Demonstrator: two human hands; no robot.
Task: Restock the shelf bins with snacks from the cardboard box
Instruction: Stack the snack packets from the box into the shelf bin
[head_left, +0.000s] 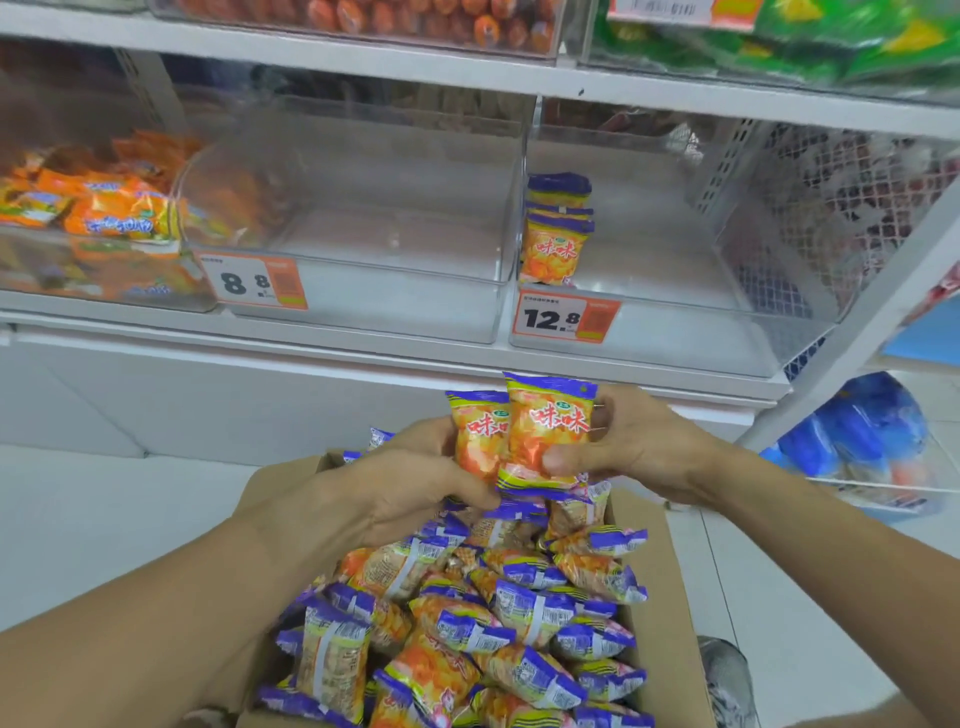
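Two snack packets (540, 431), orange with purple ends, are held upright side by side at centre frame, just above the far end of the cardboard box (670, 597). Right hand (628, 447) grasps the front packet, thumb pressed on its lower face, fingers curled behind its right edge. Left hand (415, 483) has its grip closed on the rear packet from the left, thumb reaching under the bottom edges.

The box fills lower centre, piled with loose matching packets (519, 613) lying at all angles.

Above, on the middle shelf, the clear bin right of centre (675, 322) holds a few of the same packets (556, 234) standing against its left wall; a 12.8 price tag (566, 317) is on its front. The clear bin at centre (363, 306) carries an 8.8 price tag (254, 283). At left frame another bin holds orange packets (104, 208). Top shelf bins show orange-red items (415, 18) and green bags (831, 47), blurred. Blue packs (857, 431) sit in a wire basket at right edge. White floor around the box.
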